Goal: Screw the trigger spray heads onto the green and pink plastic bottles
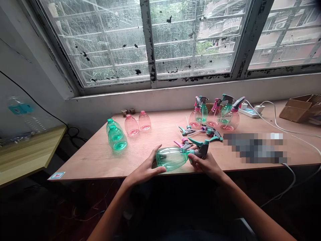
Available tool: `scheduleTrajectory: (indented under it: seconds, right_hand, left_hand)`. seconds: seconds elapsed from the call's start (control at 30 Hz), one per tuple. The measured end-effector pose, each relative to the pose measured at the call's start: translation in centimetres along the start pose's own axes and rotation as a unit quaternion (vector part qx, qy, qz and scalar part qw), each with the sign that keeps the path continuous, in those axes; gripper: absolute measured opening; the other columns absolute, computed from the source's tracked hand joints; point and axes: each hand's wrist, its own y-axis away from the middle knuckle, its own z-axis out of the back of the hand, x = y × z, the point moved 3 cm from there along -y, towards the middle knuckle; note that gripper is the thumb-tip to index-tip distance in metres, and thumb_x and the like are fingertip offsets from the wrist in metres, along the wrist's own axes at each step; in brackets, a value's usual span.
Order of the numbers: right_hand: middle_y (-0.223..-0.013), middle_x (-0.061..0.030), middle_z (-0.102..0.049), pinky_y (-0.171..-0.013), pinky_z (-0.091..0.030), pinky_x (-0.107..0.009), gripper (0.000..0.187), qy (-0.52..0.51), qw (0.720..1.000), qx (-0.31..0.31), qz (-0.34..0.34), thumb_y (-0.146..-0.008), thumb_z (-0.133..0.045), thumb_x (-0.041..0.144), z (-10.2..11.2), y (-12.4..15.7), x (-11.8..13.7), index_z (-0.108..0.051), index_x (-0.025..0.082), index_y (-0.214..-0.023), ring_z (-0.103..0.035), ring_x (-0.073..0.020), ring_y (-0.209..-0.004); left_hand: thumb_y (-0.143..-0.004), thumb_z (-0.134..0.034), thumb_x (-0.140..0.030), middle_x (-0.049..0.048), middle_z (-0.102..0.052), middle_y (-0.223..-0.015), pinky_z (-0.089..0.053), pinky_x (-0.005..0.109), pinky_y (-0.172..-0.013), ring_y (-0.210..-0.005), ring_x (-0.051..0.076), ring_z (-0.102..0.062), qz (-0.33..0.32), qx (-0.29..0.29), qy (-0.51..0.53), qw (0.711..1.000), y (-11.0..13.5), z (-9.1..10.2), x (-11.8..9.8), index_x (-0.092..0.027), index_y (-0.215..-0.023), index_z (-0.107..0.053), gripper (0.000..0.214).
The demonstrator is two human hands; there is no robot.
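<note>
Green spray bottle [172, 158] lies sideways at near edge of table [100, 157]. Left hand [145, 170] cups its body. Right hand [207, 164] grips trigger head [200, 149] at neck, apparently part-fitted. Five finished bottles [215, 113] stand far right. Four headless bottles [116, 137] and loose trigger heads [200, 131] lie unassembled.

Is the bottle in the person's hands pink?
No, the bottle held between the left hand and the right hand is clear green.
</note>
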Motion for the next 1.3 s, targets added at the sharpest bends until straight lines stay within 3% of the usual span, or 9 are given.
scheduleTrajectory:
  seconds: [0.37,0.5,0.7,0.87,0.97,1.1,1.3]
  right_hand:
    - [-0.064,0.0002,-0.065,-0.042,-0.038,-0.025,0.049,-0.048,0.998,-0.018,-0.029,-0.075,-0.082,0.044,0.3,-0.1,-0.8,-0.069,0.014,-0.112,-0.05,-0.011,-0.045]
    - [-0.064,-0.0005,-0.065,-0.043,-0.038,-0.024,0.043,-0.05,0.998,-0.002,-0.031,-0.078,-0.08,0.04,0.7,-0.2,-1.6,-0.072,0.016,-0.113,-0.049,-0.0103,-0.046]
    - [-0.054,0.0012,-0.056,-0.046,-0.038,-0.025,0.026,-0.059,0.998,0.027,-0.023,-0.078,-0.081,0.041,0.9,-0.2,-2.2,-0.076,0.015,-0.081,-0.047,-0.0103,-0.048]
    - [-0.061,0.0052,-0.053,-0.045,-0.033,-0.022,0.043,-0.032,0.997,0.061,-0.042,-0.073,-0.086,0.038,1.0,0.2,-1.4,-0.073,0.02,-0.109,-0.041,-0.0079,-0.048]
    - [-0.066,0.0039,-0.058,-0.048,-0.037,-0.023,0.052,-0.008,0.994,0.095,-0.05,-0.072,-0.086,0.037,0.8,0.4,-0.9,-0.069,0.021,-0.118,-0.045,-0.0087,-0.051]
    - [-0.063,0.0036,-0.058,-0.045,-0.034,-0.022,0.053,-0.028,0.997,0.063,-0.042,-0.072,-0.084,0.043,0.5,0.3,-0.6,-0.069,0.017,-0.117,-0.043,-0.0081,-0.048]
    - [-0.064,0.0016,-0.063,-0.042,-0.032,-0.023,0.053,-0.042,0.997,0.023,-0.057,-0.073,-0.081,0.049,0.0,0.0,-0.3,-0.067,0.016,-0.112,-0.044,-0.0086,-0.044]
  left_hand:
    - [-0.094,-0.055,-0.055,0.0102,-0.024,-0.165,-0.016,0.047,-0.124,-0.151,0.033,-0.02,0.01,-0.006,-0.017,1.0,0.0,0.2,0.0,-0.024,-0.156,-0.024,0.076]
    - [-0.093,-0.059,-0.052,0.0105,-0.027,-0.163,-0.021,0.046,-0.122,-0.149,0.032,-0.026,0.011,0.005,-0.011,1.0,0.0,0.2,-0.2,-0.024,-0.155,-0.025,0.076]
    - [-0.093,-0.057,-0.054,0.009,-0.029,-0.163,-0.019,0.045,-0.122,-0.149,0.033,-0.026,0.013,-0.004,-0.01,1.0,0.1,0.4,-0.2,-0.025,-0.154,-0.029,0.073]
    - [-0.097,-0.043,-0.061,0.0063,-0.026,-0.165,-0.016,0.044,-0.123,-0.152,0.032,-0.018,0.033,-0.013,0.029,0.999,0.2,0.6,0.5,-0.025,-0.155,-0.027,0.071]
    - [-0.097,-0.04,-0.063,0.007,-0.032,-0.162,-0.018,0.045,-0.123,-0.151,0.032,-0.023,0.023,-0.025,0.049,0.998,0.1,0.7,0.7,-0.025,-0.153,-0.032,0.068]
    - [-0.094,-0.052,-0.06,0.0091,-0.04,-0.157,-0.024,0.047,-0.121,-0.145,0.034,-0.033,0.009,-0.025,0.032,0.999,0.0,0.7,0.5,-0.024,-0.15,-0.038,0.067]
    - [-0.086,-0.072,-0.043,0.0102,-0.032,-0.16,-0.033,0.047,-0.117,-0.143,0.034,-0.037,0.002,-0.022,0.034,0.999,0.2,0.3,0.1,-0.027,-0.153,-0.029,0.081]
